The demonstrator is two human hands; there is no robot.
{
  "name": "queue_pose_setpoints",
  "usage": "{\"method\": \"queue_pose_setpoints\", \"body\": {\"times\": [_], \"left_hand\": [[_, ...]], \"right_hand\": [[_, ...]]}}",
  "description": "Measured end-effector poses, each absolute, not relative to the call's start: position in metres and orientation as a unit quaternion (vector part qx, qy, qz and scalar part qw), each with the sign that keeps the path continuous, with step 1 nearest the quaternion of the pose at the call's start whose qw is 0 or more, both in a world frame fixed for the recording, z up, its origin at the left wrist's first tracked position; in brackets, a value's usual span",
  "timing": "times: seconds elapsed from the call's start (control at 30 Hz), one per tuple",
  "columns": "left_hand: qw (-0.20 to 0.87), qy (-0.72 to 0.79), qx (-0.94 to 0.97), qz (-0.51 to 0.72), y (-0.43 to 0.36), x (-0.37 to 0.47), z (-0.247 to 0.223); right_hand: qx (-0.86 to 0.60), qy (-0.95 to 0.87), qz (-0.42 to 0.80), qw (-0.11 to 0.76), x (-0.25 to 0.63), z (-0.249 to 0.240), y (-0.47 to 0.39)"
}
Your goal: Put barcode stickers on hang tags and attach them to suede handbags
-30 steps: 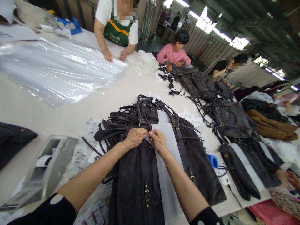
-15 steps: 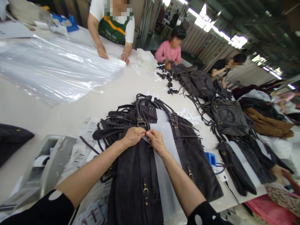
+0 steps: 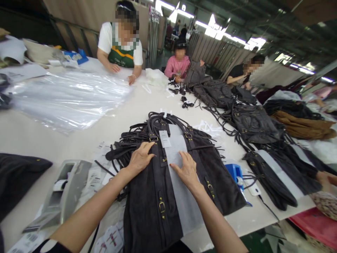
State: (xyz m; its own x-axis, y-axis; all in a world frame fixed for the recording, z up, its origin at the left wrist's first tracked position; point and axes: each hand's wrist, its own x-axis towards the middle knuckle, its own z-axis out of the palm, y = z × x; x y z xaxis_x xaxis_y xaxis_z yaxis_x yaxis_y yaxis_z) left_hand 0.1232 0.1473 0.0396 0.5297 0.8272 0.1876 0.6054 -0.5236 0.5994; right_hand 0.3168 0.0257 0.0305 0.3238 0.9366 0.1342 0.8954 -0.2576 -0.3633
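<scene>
A dark grey bag [image 3: 143, 207] with brass buckles lies in front of me, its handles [image 3: 158, 119] pointing away. A pale paper strip [image 3: 181, 196] runs down its front, and near the handles a small white hang tag [image 3: 165, 139] rests on it. My left hand [image 3: 140, 158] is over the left strap, thumb and fingers apart, just short of the tag. On the paper strip, to the right, lies my right hand [image 3: 186, 168] with its fingers spread. Neither hand holds anything.
Left of the bag are a grey tape dispenser [image 3: 65, 196] and printed labels [image 3: 92, 182]. A blue dispenser [image 3: 234, 172] touches its right side. Clear plastic sheets [image 3: 71, 95] lie at the back left. More dark bags [image 3: 252, 123] line the right, with co-workers beyond.
My fingers, pinched together over the bag before, have come apart, and both hands have drawn back. The white tag now shows lying on the bag. The view has shifted.
</scene>
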Motion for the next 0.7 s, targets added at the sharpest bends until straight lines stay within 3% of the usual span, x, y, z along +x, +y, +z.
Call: {"method": "queue_pose_setpoints", "body": {"times": [0.13,0.27,0.4,0.7], "left_hand": [[0.232,0.427,0.85,0.203,0.151,0.129,0.035],[0.238,0.434,0.843,0.212,0.157,0.131,0.033],[0.256,0.433,0.834,0.227,0.157,0.13,0.034],[0.315,0.442,0.796,0.268,0.155,0.128,0.03]], "right_hand": [[-0.796,-0.575,0.026,0.185,0.312,0.033,0.03],[-0.757,-0.604,0.025,0.248,0.313,0.049,0.049],[-0.718,-0.613,0.099,0.314,0.317,0.062,0.098],[-0.772,-0.503,0.225,0.316,0.313,0.051,0.185]]}}
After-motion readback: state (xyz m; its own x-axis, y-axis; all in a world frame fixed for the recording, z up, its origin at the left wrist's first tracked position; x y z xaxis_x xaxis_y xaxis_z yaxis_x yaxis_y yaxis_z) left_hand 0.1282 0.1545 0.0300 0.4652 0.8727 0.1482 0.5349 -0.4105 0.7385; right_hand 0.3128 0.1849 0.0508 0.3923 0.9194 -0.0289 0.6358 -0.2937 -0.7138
